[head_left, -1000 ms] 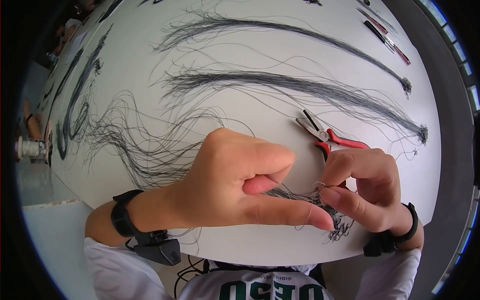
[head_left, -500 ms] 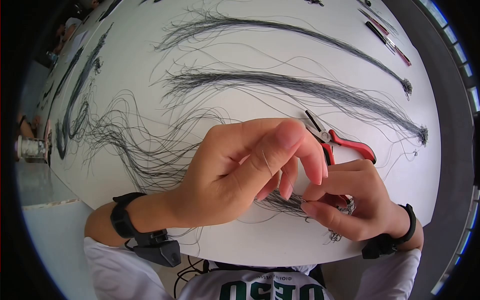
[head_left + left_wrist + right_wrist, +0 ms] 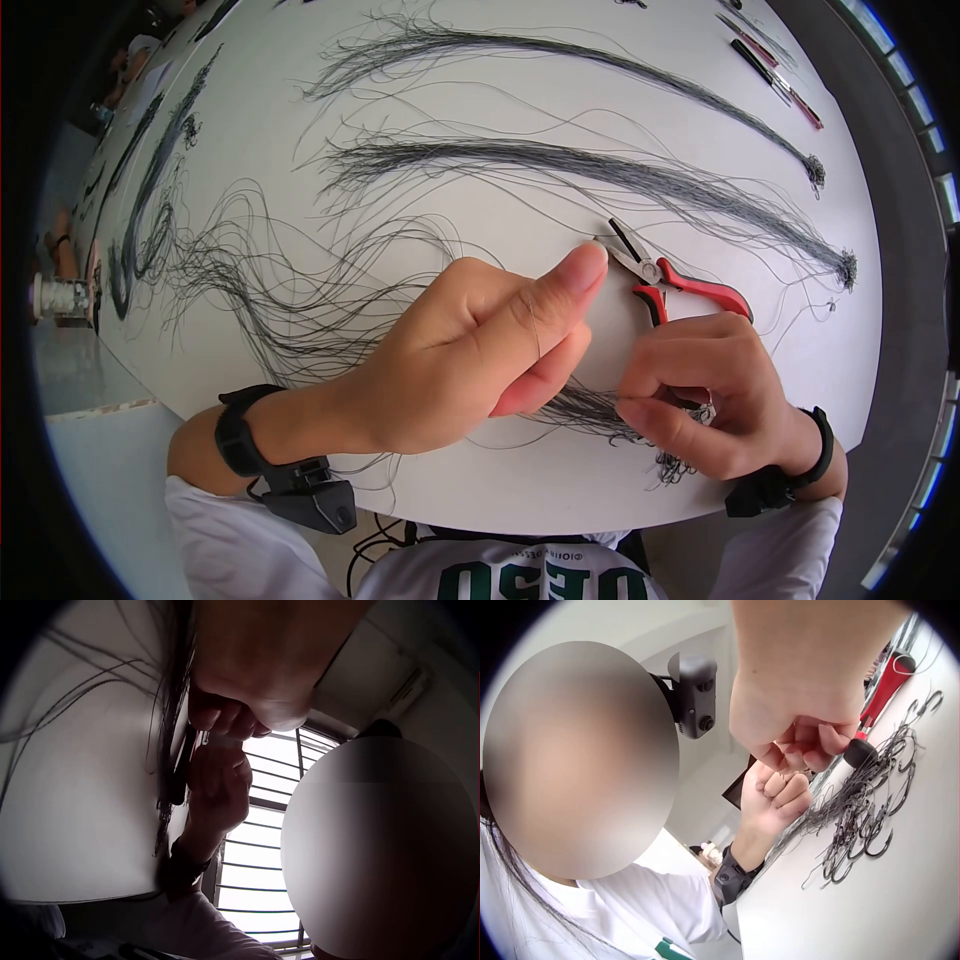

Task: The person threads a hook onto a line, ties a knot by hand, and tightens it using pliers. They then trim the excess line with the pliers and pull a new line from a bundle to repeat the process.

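My left hand (image 3: 480, 350) is raised over the front of the table, fingers curled in and thumb extended. A thin fishing line (image 3: 536, 335) crosses its thumb and runs down into the curled fingers. Just to the right, my right hand (image 3: 705, 395) pinches with thumb and forefinger; the small hook there is mostly hidden by the fingertips. Beneath the hands lies a bundle of lines (image 3: 585, 408) ending in a cluster of dark fish hooks (image 3: 870, 829). Open pliers with red handles (image 3: 705, 290) lie right behind the right hand.
Two long bundles of hooked lines (image 3: 600, 170) (image 3: 640, 75) stretch across the table behind. Loose wavy lines (image 3: 265, 310) spread at left. Pens and slim tools (image 3: 770, 72) lie at the far right. A jar (image 3: 65, 298) stands by the left edge.
The left hand has turned from thumb pointing right to thumb up, its fingers opening and then curling again, with line across the thumb. The right hand has shifted slightly down and left.
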`<state>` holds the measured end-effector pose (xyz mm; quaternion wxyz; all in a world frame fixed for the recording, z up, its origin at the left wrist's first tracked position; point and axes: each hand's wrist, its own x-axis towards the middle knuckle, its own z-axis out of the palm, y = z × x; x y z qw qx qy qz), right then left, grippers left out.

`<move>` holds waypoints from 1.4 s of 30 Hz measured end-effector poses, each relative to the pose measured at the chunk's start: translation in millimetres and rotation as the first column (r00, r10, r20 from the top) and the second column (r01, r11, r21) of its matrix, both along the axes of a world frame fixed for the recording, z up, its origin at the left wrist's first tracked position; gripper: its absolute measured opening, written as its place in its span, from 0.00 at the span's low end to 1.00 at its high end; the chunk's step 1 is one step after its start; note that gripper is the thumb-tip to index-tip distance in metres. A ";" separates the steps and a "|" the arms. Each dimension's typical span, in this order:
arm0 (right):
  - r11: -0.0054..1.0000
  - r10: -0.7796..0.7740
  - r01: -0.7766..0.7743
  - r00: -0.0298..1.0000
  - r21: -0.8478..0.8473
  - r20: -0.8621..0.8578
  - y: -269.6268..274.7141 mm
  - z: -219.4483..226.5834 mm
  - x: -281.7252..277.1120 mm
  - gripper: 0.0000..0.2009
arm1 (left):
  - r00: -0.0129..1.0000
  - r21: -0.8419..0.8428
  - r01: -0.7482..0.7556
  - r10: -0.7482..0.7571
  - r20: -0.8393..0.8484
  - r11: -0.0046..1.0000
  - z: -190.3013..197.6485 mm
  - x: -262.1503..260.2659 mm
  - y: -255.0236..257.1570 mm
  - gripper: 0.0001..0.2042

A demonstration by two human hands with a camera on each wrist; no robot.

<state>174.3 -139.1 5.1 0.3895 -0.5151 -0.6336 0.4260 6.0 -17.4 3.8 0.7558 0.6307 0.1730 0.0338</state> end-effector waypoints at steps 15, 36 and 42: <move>0.998 0.050 -0.052 0.997 0.026 0.052 2.2 -2.7 5.3 0.02 | 0.993 0.281 -0.004 -0.029 0.112 0.960 -5.2 -4.2 -1.7 0.30; 0.989 0.109 -0.107 0.994 0.098 -0.006 3.3 -4.8 8.8 0.05 | 0.970 0.210 -0.094 0.042 0.241 0.973 -6.7 -6.3 1.2 0.31; 0.986 0.112 -0.111 0.994 0.126 0.000 3.5 -6.0 8.2 0.05 | 0.972 0.217 -0.093 0.041 0.233 0.972 -6.2 -5.9 1.0 0.31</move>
